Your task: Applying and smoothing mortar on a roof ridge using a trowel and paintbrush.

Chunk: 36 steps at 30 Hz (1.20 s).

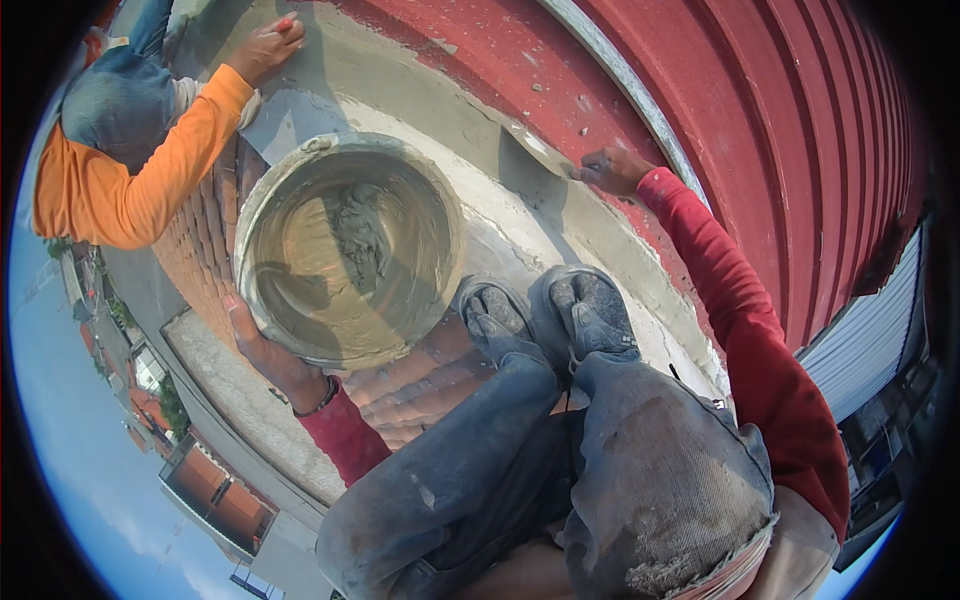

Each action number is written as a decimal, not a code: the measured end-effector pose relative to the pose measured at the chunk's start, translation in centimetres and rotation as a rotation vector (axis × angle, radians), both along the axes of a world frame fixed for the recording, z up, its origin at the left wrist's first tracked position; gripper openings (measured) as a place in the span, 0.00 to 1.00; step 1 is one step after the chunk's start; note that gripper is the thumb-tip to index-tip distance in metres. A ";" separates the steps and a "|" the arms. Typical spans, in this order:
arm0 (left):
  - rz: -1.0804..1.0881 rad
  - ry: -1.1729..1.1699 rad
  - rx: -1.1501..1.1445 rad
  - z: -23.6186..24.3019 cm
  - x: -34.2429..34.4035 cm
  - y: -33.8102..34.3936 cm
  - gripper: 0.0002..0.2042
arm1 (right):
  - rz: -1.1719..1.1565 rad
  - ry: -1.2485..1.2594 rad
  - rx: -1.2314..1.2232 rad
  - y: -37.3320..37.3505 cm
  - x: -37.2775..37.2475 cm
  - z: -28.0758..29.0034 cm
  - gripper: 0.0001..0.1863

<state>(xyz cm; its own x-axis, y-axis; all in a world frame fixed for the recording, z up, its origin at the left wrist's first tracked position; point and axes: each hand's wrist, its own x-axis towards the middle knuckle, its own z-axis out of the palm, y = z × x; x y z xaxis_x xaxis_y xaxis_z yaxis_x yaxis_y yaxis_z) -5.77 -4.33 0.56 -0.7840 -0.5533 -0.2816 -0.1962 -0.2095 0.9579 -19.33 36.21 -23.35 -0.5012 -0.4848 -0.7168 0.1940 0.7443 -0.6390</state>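
A round bucket (400, 230) holds grey wet mortar (360, 235), with a thin smeared coat around its inside. My left hand (275, 355), in a red sleeve, is wrapped round the bucket's lower-left rim. My right hand (615, 170) grips a trowel at the upper right, its blade (530, 148) against the band of grey mortar (455, 120) along the red metal roofing. Below that band runs a pale ledge (480, 210). My feet in grey sandals (585, 315) rest beside the bucket.
A co-worker in an orange sleeve (170, 190) leans at the upper left, their hand (262, 50) on the mortar band with a small red object. Clay roof tiles (200, 260) slope beside the bucket. Ribbed red roofing (780, 140) fills the right. The roof's edge (240, 425) drops toward distant buildings.
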 end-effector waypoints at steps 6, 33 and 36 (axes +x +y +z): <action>0.202 0.034 -0.012 0.8 0.1 1.4 0.27 | 0.171 0.255 -0.118 5.9 7.0 -6.1 0.21; 0.302 0.026 0.012 -0.2 1.0 -0.8 0.25 | 0.388 0.487 0.195 11.8 9.5 -8.0 0.15; 0.295 0.037 0.036 0.1 0.8 -0.4 0.25 | 0.187 0.575 0.103 9.3 6.9 -5.7 0.15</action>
<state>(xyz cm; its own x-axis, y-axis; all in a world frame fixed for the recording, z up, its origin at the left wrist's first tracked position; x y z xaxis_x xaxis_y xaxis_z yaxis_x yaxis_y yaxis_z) -4.98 -4.77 0.64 -0.6007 -0.7490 -0.2797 -0.0869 -0.2866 0.9541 -12.43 45.54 -29.03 -0.7349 -0.5446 -0.4042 -0.3006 0.7958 -0.5256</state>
